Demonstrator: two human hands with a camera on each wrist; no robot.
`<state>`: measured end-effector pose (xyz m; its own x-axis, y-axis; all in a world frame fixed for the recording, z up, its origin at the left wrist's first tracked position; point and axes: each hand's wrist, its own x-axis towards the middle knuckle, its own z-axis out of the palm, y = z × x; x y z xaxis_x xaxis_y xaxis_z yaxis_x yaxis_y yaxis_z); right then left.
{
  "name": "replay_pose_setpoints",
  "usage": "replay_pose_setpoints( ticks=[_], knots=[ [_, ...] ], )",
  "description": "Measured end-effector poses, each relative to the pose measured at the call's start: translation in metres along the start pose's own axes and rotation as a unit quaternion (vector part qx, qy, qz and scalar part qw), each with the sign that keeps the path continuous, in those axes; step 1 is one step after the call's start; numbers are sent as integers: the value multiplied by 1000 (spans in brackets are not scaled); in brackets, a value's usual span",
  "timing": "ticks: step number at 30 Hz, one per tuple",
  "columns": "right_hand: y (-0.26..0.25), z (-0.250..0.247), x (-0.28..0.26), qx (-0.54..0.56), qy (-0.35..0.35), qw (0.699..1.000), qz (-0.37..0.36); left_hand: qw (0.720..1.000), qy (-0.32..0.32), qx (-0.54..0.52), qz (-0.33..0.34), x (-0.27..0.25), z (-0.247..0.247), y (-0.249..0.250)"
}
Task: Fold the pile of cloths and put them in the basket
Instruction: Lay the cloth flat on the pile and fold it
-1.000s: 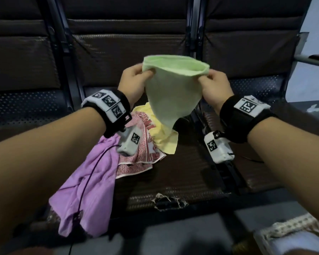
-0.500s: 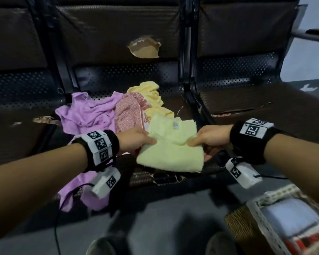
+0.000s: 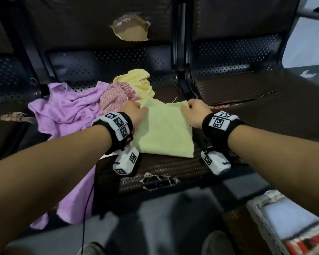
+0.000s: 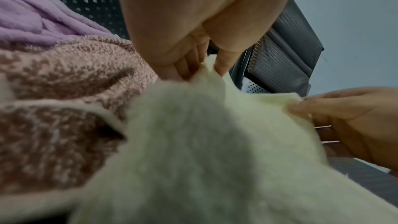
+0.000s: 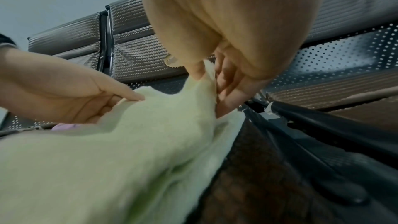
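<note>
Dark bench seating (image 3: pixel 164 166) is spread with the pale green cloth (image 3: pixel 164 133) – its far left corner is pinched by the left hand (image 3: pixel 134 112), its far right by the right hand (image 3: pixel 195 112) – so the fold is judged to run toward the body.

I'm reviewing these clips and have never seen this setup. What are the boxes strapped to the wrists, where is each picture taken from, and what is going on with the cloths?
No robot: a person wearing a head camera and a small camera under each wrist. The wide picture is the head view; the two close-ups look along each hand. The left hand and right hand each pinch a far corner of the pale green cloth, which lies on a dark bench seat. Beside it wait a purple cloth, a pink patterned towel and a yellow cloth. The white basket stands at lower right.
</note>
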<state>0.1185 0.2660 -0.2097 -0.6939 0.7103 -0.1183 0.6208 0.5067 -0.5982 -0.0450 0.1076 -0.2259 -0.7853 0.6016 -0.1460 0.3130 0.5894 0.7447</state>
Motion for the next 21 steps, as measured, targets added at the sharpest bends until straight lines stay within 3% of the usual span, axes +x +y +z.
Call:
replay_pose_setpoints(
  ticks=[2,4,7,8,11,13,14,18,21],
  knots=[
    [3,5,-2,0,19,1000,-16,1000,-13,-1,7,3,1,-2],
    [7,4,-13,-42,13,996,-79,999,-1,19,37,1,-2,-6],
    [10,2,-42,-63,-54,982,-172,977,64,131,157,-19,-10,-6],
    [12,4,-53,-81,-80,974,-194,968,57,151,191,-27,-13,-6],
    [26,13,-76,-196,-125,942,-242,968,-121,140,169,-50,-17,-11],
    [36,17,-80,-235,-133,930,-251,944,-210,198,157,-61,-16,-19],
    [39,17,-80,-239,-134,929,-247,935,-218,231,159,-65,-15,-22],
    [33,10,-74,-226,-93,943,-225,923,-175,289,185,-69,-14,-22],
    [25,-3,-70,-139,-92,969,-184,923,-155,294,194,-73,-17,-18]
  ],
)
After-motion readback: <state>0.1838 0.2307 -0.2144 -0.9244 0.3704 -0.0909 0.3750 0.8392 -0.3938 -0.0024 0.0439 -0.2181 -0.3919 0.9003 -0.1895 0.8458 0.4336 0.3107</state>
